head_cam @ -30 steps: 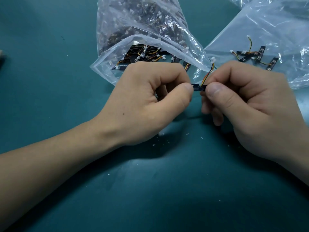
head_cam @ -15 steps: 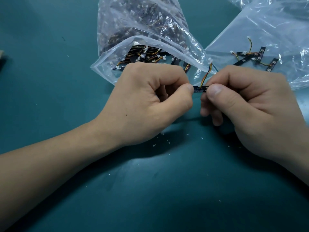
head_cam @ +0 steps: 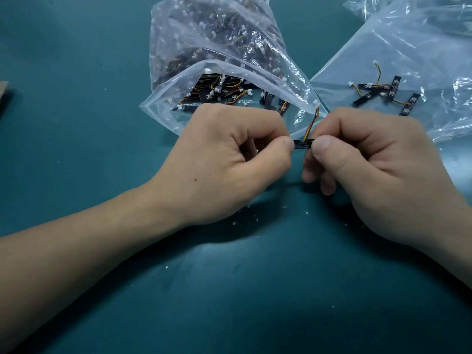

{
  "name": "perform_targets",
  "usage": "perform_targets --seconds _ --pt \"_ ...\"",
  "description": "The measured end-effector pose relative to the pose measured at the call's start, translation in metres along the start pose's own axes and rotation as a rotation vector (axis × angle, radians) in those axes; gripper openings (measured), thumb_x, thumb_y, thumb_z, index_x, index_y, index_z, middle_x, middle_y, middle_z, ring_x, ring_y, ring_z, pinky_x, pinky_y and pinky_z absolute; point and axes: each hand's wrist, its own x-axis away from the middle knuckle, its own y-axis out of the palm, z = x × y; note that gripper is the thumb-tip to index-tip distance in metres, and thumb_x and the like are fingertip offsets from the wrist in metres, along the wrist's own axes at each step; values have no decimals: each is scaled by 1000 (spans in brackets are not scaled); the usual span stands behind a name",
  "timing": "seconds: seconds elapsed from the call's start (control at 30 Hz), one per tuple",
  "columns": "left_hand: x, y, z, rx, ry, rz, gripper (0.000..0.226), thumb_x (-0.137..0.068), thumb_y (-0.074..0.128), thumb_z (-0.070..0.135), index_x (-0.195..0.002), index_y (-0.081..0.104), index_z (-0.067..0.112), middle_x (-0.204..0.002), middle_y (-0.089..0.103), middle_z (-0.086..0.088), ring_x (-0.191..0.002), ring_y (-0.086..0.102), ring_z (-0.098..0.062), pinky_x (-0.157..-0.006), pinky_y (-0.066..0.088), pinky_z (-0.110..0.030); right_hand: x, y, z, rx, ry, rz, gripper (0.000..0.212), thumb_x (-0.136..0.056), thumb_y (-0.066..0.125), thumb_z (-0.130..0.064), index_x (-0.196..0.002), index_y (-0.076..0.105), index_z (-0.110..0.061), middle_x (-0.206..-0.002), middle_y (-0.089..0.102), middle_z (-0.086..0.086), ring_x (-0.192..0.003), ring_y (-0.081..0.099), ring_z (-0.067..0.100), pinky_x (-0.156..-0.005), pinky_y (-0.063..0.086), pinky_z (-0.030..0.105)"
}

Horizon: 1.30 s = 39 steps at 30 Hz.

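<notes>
Both hands meet at the centre of the frame, knuckles up. The left hand (head_cam: 224, 159) is curled into a loose fist, thumb (head_cam: 286, 145) laid along the bent forefinger, pinching one end of a small dark strip (head_cam: 302, 144). The right hand (head_cam: 370, 169) mirrors it, thumb pressed to forefinger on the strip's other end, the lower fingers (head_cam: 328, 186) tucked under and curled toward the palm. The left forearm (head_cam: 84, 256) runs bare from the lower left corner, slanting up and right to the wrist. The right wrist (head_cam: 452, 246) exits at the right edge — only a short stretch in view. The thumbtips sit close — not touching.
</notes>
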Motion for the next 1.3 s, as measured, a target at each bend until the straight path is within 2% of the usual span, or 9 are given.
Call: perform_targets --seconds 0.17,0.33,0.53,0.7,0.87,1.03,1.1,1.23,1.3 --pt "0 -1 0 -1 7 3 24 -92 59 12 -69 64 8 -55 52 -4 -51 46 -15 -52 38 -28 1 1 0 -110 38 -24 21 -97 50 -38 -82 63 -29 -74 72 -3 -58 62 22 -54 50 42" --pt "0 -1 1 9 44 42 27 -90 59 9 -64 59 13 -55 47 -1 -52 42 -12 -53 36 -23 -1 2 0 1 3 -25 25 -98 51 -38 -79 64 -29 -74 71 -6 -58 60 23 -58 48 41" --pt "-1 0 -1 16 17 43 23 -92 59 13 -71 65 8 -58 54 -4 -53 49 -16 -54 41 -30 0 -1 -1 18 7 -17 26 -98 51 -38 -78 64 -29 -72 70 -7 -56 60 23 -56 47 40" --pt "0 1 -2 13 45 52 24 -91 61 11 -67 64 11 -56 51 -1 -54 46 -15 -54 40 -29 0 -1 -1 0 1 -50 28 -97 50 -37 -74 63 -28 -71 70 -6 -58 59 22 -58 47 41" --pt "0 -1 0 -13 81 93 21 -89 61 7 -69 66 9 -63 57 3 -64 51 -12 -67 39 -15 1 -2 -1 -61 -12 -76 27 -98 49 -37 -75 60 -30 -69 68 -6 -56 60 20 -55 47 33" --pt "-2 -3 -2 34 88 80 22 -86 57 6 -64 58 7 -59 52 -3 -60 47 -12 -64 38 -19 1 -1 0 5 -23 -127 34 -101 45 -37 -73 62 -28 -68 67 -9 -64 64 9 -62 42 12" --pt "-2 -2 -4 45 73 59 23 -88 56 7 -66 60 8 -60 54 -3 -62 50 -13 -64 41 -20 1 -2 0 -3 -26 -126 35 -101 45 -35 -72 61 -27 -67 67 -8 -63 64 12 -61 42 13" --pt "-2 -4 -5 113 31 114 27 -92 46 23 -83 66 8 -77 65 -1 -79 60 -20 -75 45 -32 2 0 1 -109 -31 36 31 -104 46 -32 -79 62 -26 -70 67 -3 -49 57 17 -51 42 21" --pt "-3 -3 -6 9 -18 199 22 -90 49 24 -91 68 13 -87 66 9 -88 59 -14 -84 44 -32 0 -1 4 -237 25 226 23 -107 44 -26 -101 66 -27 -84 72 0 -46 55 19 -50 42 19"
